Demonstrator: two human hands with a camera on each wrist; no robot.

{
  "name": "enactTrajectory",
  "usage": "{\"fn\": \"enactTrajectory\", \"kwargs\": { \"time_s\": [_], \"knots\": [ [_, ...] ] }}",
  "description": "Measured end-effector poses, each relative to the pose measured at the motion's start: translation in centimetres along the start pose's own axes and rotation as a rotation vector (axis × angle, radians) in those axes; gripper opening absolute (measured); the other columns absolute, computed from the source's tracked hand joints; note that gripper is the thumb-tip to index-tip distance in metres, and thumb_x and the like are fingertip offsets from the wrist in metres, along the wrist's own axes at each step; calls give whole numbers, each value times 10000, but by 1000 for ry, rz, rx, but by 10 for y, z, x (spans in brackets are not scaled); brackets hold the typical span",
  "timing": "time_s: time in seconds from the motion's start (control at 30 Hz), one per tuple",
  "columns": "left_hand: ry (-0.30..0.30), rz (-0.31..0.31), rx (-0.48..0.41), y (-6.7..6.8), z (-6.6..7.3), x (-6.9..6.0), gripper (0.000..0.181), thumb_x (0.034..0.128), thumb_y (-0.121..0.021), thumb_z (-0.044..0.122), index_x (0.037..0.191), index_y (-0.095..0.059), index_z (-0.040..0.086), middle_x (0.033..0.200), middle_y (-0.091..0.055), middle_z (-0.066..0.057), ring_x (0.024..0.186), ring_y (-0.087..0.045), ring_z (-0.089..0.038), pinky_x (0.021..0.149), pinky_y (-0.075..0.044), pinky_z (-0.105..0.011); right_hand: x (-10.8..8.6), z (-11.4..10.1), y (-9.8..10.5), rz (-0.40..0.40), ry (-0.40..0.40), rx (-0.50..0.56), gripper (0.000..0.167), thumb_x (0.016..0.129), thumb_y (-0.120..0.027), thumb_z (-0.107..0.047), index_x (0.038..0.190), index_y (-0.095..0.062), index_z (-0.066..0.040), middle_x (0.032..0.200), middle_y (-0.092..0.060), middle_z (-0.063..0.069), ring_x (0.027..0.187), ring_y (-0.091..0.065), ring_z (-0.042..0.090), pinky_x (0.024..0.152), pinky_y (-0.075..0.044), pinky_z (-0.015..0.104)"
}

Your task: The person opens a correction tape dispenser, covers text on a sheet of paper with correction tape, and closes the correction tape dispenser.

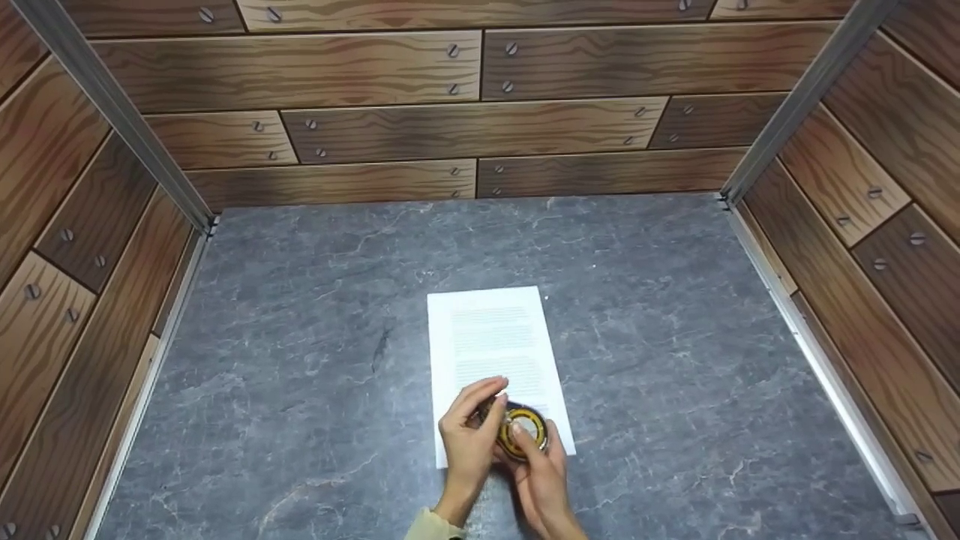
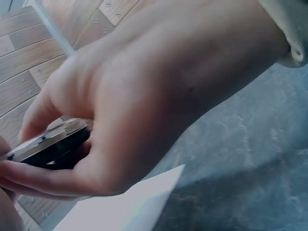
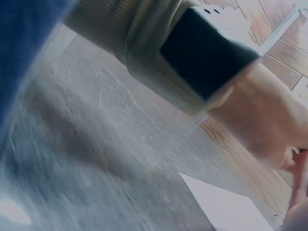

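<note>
A round black-and-yellow case [image 1: 523,433] with a pale centre is held between both hands above the paper; its exact kind is unclear. My left hand [image 1: 469,439] grips its left side, with fingers and thumb curled round the edge. In the left wrist view, the case [image 2: 48,144] appears edge-on, flat and dark with a lighter upper face, in the left hand [image 2: 125,106]. My right hand [image 1: 541,474] holds it from the right, thumb on the face and fingers round the rim. The right wrist view shows only part of the right hand [image 3: 269,120].
A printed white sheet of paper [image 1: 491,330] lies under the hands on the grey marbled table [image 1: 300,360]. Wood-patterned panels [image 1: 375,67] stand at the back and both sides, with metal rails [image 1: 832,382] along the edges.
</note>
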State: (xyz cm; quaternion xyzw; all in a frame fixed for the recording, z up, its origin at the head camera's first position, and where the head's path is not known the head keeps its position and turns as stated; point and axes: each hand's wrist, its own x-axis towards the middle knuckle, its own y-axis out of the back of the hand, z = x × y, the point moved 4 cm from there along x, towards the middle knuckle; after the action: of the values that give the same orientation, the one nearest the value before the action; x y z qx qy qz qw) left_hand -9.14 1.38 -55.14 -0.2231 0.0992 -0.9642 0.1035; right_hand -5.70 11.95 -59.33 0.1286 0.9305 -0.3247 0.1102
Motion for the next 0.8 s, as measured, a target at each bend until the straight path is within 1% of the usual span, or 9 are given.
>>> {"fn": "enactTrajectory", "kwargs": {
  "time_s": [0.07,0.13,0.23,0.33,0.4,0.5,0.63,0.73,0.8],
  "knots": [
    [-7,7,-22,3,-5,1,207,848,-674,-152,1044,-714,-99,1081,-680,-256,1027,-666,-342,874,-555,-315,1,-2,0,-25,62,-108,331,968,-564,10,1232,-374,72,1135,-545,175,899,-675,215,765,-596,344],
    [-12,11,-38,6,-7,3,199,853,-679,-136,1042,-719,-90,1072,-687,-242,1012,-674,-332,862,-561,-311,1,-7,-1,-54,185,-257,403,936,-623,27,1248,-375,89,1171,-564,179,967,-667,179,809,-583,328],
    [6,4,-58,7,-7,6,185,860,-692,-105,1040,-724,-84,1064,-690,-235,997,-682,-322,855,-565,-324,-1,-17,-3,-114,472,-515,593,828,-748,60,1316,-412,87,1258,-565,201,1102,-617,168,916,-522,251],
    [54,-20,-58,7,-6,10,174,872,-700,-67,1043,-722,-86,1057,-692,-217,983,-687,-303,844,-568,-330,-6,-26,-6,-191,795,-789,791,699,-871,11,1375,-463,55,1346,-531,218,1218,-547,257,1041,-415,219],
    [78,-45,-48,7,-5,10,172,877,-703,-50,1043,-718,-93,1051,-694,-208,970,-692,-298,823,-574,-325,-10,-29,-7,-208,940,-934,831,649,-910,-30,1373,-507,39,1359,-523,205,1226,-522,299,1072,-367,201],
    [92,-91,-28,6,-4,9,161,880,-709,-32,1034,-729,-71,1035,-705,-182,952,-698,-293,790,-582,-302,-13,-31,-4,-201,985,-1049,803,646,-912,-58,1357,-545,15,1329,-537,162,1210,-513,272,1051,-363,173],
    [40,-151,45,2,3,9,251,931,-635,-43,1178,-666,-72,1112,-684,-216,963,-701,-329,795,-585,-318,-10,-35,0,-190,991,-1054,767,639,-908,-40,1326,-573,22,1259,-578,141,1142,-557,250,1020,-395,162],
    [-15,-199,231,3,4,4,408,995,-538,-13,1400,-499,-41,1259,-627,-209,1027,-687,-319,818,-581,-337,-6,-45,-1,-171,1029,-1024,760,597,-921,-4,1285,-599,43,1211,-608,166,1086,-590,286,1028,-396,174],
    [-65,-243,413,4,-1,-3,491,1012,-518,33,1488,-403,11,1357,-580,-163,1113,-653,-283,870,-565,-353,-4,-55,-4,-145,1041,-1018,758,560,-920,44,1250,-608,74,1177,-620,200,1046,-602,322,1027,-398,176]
  ]
}}
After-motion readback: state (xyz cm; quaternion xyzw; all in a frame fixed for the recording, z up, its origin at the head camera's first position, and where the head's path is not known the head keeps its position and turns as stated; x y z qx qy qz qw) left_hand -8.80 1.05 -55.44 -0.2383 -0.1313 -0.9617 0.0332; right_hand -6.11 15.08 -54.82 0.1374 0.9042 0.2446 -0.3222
